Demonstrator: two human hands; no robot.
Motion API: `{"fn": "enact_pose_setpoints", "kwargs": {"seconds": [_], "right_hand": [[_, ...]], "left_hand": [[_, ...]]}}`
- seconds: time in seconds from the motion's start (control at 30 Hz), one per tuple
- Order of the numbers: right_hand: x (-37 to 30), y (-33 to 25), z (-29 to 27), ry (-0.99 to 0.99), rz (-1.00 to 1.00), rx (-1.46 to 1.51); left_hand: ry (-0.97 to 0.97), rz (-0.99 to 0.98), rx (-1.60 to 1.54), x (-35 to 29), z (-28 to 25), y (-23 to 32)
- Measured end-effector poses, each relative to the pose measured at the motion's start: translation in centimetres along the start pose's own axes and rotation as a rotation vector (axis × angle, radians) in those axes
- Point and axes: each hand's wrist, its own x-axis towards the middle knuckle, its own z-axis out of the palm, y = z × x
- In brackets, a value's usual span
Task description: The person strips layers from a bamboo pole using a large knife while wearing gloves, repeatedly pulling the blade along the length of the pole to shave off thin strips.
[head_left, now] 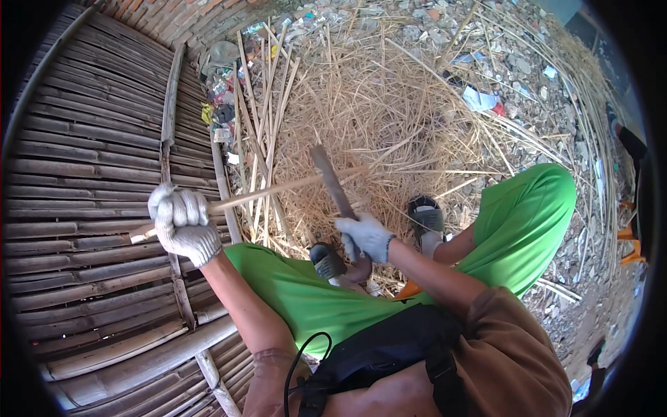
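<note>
A pale bamboo strip [271,190] is the thing in hand here, running from nine o'clock to just past the middle, its far tip pointing toward two. At nine, the gloved left hand [182,222] is clenched round it in a fist, a short stub poking out behind. Just off the middle toward four, the gloved right hand [367,236] is curled round the lower end of a dark blade [333,182], which slants up toward eleven and crosses the strip; from where I stand I can't tell if the two touch. Green trousers [528,208] spread wide around the work, with one sandal [326,260] at six and the other [425,215] at three. A mat of straw-like shavings [389,118] lies toward one, split canes [267,104] at eleven. Beyond, a slatted bamboo panel [90,208] fills nine, a brick wall [180,21] sits at eleven, and rubble [580,149] spreads at two.
</note>
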Motion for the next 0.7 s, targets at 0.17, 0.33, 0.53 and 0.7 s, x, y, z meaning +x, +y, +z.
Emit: {"fn": "enact_pose_setpoints", "kwargs": {"seconds": [0.17,0.33,0.53,0.7], "right_hand": [[1.3,1.9,-5.1,0.03,-0.049,-0.241],[3.7,3.5,-7.7,0.118,0.029,-0.006],[-0.4,-0.2,-0.5,-0.091,0.091,-0.073],[3.3,4.5,-9.0,0.107,0.06,-0.116]], "left_hand": [[0.063,0.011,0.041,0.0,0.7,0.6],[0.025,0.009,-0.013,0.5,-1.3,-0.4],[0.052,0.019,0.037,-0.9,-1.9,1.0],[0.064,0.002,0.012,-1.0,-2.0,0.2]]}}
